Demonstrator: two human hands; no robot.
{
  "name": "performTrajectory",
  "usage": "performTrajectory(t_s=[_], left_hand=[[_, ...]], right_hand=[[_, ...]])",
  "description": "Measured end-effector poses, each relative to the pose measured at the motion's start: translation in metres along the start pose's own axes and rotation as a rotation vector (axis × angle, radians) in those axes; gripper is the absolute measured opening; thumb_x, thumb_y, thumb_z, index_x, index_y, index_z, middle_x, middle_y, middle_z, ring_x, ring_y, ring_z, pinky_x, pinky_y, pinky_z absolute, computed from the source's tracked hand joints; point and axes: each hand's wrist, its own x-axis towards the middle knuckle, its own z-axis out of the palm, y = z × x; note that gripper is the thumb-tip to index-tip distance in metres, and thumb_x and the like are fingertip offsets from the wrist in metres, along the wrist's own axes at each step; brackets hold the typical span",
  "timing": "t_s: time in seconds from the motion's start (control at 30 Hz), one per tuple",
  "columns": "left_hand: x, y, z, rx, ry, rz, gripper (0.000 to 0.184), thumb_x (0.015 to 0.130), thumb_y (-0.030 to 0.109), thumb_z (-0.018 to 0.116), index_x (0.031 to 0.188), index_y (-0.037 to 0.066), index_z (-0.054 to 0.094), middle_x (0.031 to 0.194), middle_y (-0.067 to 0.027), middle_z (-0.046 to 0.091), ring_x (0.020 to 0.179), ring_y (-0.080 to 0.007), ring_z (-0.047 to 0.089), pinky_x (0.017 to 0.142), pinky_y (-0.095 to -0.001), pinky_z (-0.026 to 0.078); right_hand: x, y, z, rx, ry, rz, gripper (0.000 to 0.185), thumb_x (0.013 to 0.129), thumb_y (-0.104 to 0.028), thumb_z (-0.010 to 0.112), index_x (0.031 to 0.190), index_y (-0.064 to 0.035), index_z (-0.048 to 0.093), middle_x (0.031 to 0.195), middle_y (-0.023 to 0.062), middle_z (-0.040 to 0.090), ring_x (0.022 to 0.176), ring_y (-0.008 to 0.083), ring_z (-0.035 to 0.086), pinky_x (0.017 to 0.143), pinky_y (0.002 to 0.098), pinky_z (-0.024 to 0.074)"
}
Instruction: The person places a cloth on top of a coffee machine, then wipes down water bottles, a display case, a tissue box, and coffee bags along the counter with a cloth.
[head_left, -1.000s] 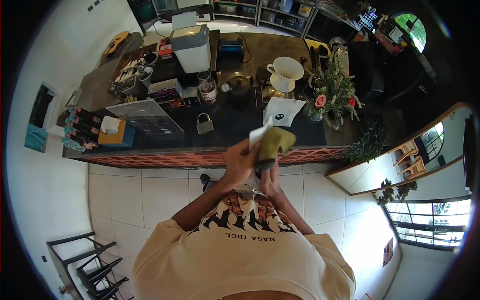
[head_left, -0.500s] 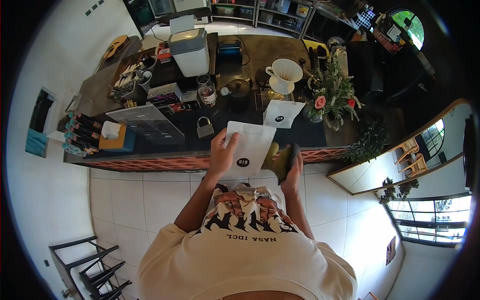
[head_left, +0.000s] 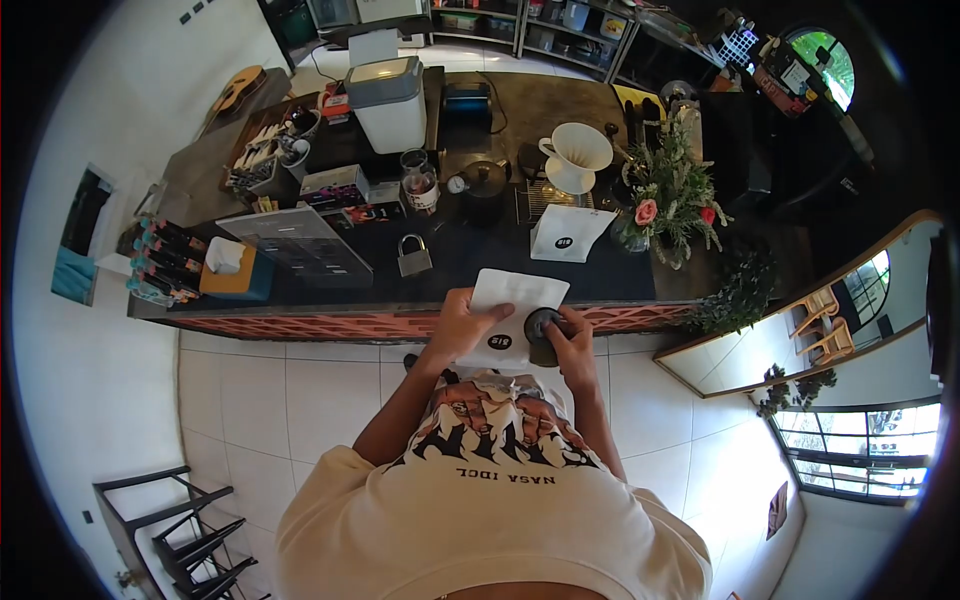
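A white pouch with a round black logo [head_left: 490, 343] is held upright in front of my body, near the counter's front edge. My left hand [head_left: 466, 325] grips its left side, thumb across the front. My right hand [head_left: 568, 347] is closed on a dark round-ended object with olive green cloth [head_left: 541, 328], at the pouch's right side. Past the pouch, a second white pouch [head_left: 565, 238] stands on the dark counter [head_left: 480, 280]. A padlock [head_left: 413, 258] lies to the left of it.
On the counter are a tissue box [head_left: 240, 272], a grey board [head_left: 300, 243], a glass jar [head_left: 420, 185], a kettle [head_left: 485, 180], a white dripper [head_left: 576, 155], a white bin [head_left: 388, 110] and flowers [head_left: 672, 195]. A mirror [head_left: 770, 320] is at the right, black chairs [head_left: 190, 540] at lower left.
The pouch, edge-on and partly hidden a second ago, now faces up. The olive and dark object has moved from beside the pouch to against its right side, with my right hand.
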Motion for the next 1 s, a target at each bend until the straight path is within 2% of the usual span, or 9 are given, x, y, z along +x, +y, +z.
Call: performTrajectory(t_s=[0.07,0.13,0.33,0.5,0.67,0.9,1.0], left_hand=[[0.001,-0.003,-0.003,-0.023,0.037,0.025,0.020,0.083,0.010,0.074,0.100,-0.001,0.071,0.089,-0.0074,0.072,0.074,-0.0117,0.066,0.067,-0.0276,0.054],[0.000,-0.001,-0.008,0.062,0.062,0.106,0.021,0.082,0.011,0.074,0.099,-0.001,0.071,0.089,-0.0077,0.072,0.075,-0.0113,0.066,0.068,-0.0273,0.053],[0.005,0.002,-0.016,0.086,0.013,0.058,0.023,0.081,0.012,0.075,0.101,-0.001,0.071,0.089,-0.0073,0.072,0.075,-0.0107,0.065,0.068,-0.0268,0.052],[0.009,0.005,-0.016,0.125,0.027,0.113,0.024,0.082,0.012,0.074,0.101,-0.003,0.071,0.088,-0.0071,0.072,0.074,-0.0101,0.064,0.066,-0.0265,0.052],[0.016,0.001,-0.019,0.093,0.035,0.115,0.023,0.083,0.013,0.074,0.098,-0.004,0.071,0.085,-0.0067,0.071,0.073,-0.0094,0.064,0.065,-0.0260,0.052],[0.033,0.000,-0.017,0.125,0.081,0.112,0.025,0.084,0.017,0.074,0.098,-0.003,0.070,0.084,-0.0071,0.071,0.071,-0.0100,0.064,0.063,-0.0261,0.052],[0.050,-0.011,-0.023,0.142,0.080,0.145,0.027,0.083,0.019,0.075,0.098,-0.003,0.069,0.083,-0.0075,0.070,0.070,-0.0110,0.064,0.062,-0.0266,0.052]], right_hand=[[0.003,0.002,0.000,-0.018,-0.066,0.074,0.024,0.089,-0.002,0.057,0.111,0.0051,0.062,0.094,0.0103,0.070,0.080,0.0109,0.066,0.070,0.0245,0.0523],[0.009,0.013,-0.001,-0.045,-0.074,0.047,0.023,0.089,-0.002,0.057,0.110,0.0050,0.062,0.094,0.0100,0.070,0.080,0.0106,0.066,0.070,0.0246,0.0524],[0.019,0.017,0.005,-0.062,-0.051,0.019,0.020,0.088,-0.001,0.058,0.106,0.0056,0.064,0.091,0.0105,0.070,0.080,0.0116,0.065,0.070,0.0258,0.0526],[0.024,0.011,0.012,-0.045,-0.025,0.016,0.018,0.090,-0.002,0.057,0.105,0.0046,0.064,0.092,0.0073,0.070,0.081,0.0097,0.064,0.074,0.0248,0.0521],[0.030,0.002,0.015,-0.040,-0.043,-0.011,0.018,0.088,-0.001,0.058,0.104,0.0056,0.064,0.090,0.0092,0.070,0.079,0.0100,0.064,0.069,0.0244,0.0521],[0.045,0.005,0.015,-0.081,0.001,-0.017,0.017,0.088,-0.001,0.058,0.103,0.0059,0.064,0.089,0.0092,0.071,0.077,0.0109,0.065,0.068,0.0251,0.0521],[0.058,0.011,0.011,-0.151,-0.033,-0.021,0.020,0.088,-0.002,0.058,0.107,0.0051,0.063,0.092,0.0101,0.070,0.081,0.0121,0.065,0.071,0.0260,0.0521]])
